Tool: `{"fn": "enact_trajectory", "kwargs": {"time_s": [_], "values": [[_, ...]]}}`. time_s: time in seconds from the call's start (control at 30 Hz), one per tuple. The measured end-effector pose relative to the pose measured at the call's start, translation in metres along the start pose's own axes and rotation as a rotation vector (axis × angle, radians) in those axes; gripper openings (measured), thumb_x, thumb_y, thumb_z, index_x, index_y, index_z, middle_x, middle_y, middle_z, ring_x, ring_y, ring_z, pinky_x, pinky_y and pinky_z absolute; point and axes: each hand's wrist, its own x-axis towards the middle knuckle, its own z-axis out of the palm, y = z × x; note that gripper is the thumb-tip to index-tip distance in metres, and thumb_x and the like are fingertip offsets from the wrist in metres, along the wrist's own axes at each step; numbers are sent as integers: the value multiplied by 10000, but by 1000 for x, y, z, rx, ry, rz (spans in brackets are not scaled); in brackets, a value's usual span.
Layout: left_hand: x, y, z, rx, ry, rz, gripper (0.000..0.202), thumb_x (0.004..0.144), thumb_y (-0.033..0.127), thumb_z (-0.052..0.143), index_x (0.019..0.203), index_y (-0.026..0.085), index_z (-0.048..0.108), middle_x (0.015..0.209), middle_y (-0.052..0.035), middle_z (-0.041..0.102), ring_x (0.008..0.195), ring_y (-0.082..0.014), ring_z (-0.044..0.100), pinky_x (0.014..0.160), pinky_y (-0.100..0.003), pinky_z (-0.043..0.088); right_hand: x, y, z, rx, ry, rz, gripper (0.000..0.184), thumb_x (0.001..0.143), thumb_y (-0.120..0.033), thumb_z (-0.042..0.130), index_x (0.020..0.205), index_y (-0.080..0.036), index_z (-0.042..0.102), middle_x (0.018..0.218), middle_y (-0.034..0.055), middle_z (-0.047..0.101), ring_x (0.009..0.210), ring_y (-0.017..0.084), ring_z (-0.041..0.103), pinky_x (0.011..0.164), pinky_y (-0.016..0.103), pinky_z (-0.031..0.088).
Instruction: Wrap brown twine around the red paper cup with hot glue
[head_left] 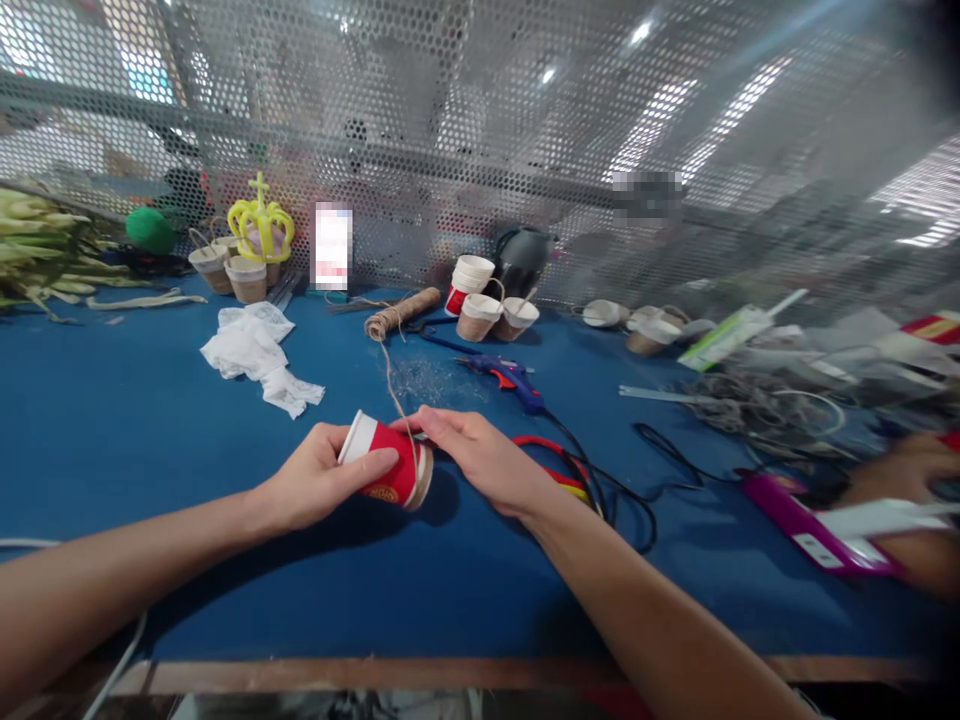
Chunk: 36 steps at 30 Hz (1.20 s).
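My left hand (pixel 319 480) is wrapped round a red and white paper cup (pixel 365 440), tilted on its side with its mouth to the left. Several turns of brown twine (pixel 390 378) circle the cup near its base. From there the strand runs up to a twine roll (pixel 405 312) lying on the table. My right hand (pixel 480 455) is at the base end of the cup, thumb and fingers pinched on the twine; its lower fingers are partly hidden behind the cup.
A blue glue gun (pixel 510 380) lies beyond my right hand, its cord trailing right. Twine-wrapped cups (pixel 480 315) stand at the back, white cloth (pixel 259 350) to the left. At the right edge, a blurred other person's hand (pixel 900 480) is near a purple power strip (pixel 814 525).
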Motion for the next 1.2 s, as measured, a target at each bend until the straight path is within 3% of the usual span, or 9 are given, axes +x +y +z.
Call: {"fn": "enact_trajectory", "kwargs": {"time_s": [0.17,0.37,0.87,1.07,1.2], "values": [[0,2,3,64,-63,-43,333,689,433,605,596,113,586,519,35,494,479,-64,374,483,-192,312,0,-3,11,-41,63,-180,209,792,-338,531,814,-168,651,927,42,639,860,158,568,785,296,425],[-1,2,7,166,-127,-79,408,715,467,545,494,130,485,471,55,367,452,-53,257,435,-200,203,4,2,18,84,40,-64,165,734,-315,593,792,-161,612,778,21,627,706,130,559,674,278,439],[-2,8,5,122,-60,-165,394,631,479,616,515,107,559,452,37,460,431,-54,344,445,-192,258,14,-12,22,41,0,-1,48,679,-198,621,709,-164,605,686,-12,595,666,103,532,663,243,423],[-3,9,6,-93,-104,-190,354,588,449,690,576,100,635,556,-22,621,504,-96,521,539,-212,401,74,-11,2,7,165,61,120,851,-265,455,844,-169,525,830,42,593,707,95,567,628,206,445],[-10,16,4,-100,-199,-148,336,608,436,693,537,111,646,524,-11,619,472,-83,508,523,-200,411,121,-7,-7,-10,120,130,271,906,-345,327,945,-155,516,737,52,585,614,108,580,575,233,471]]}}
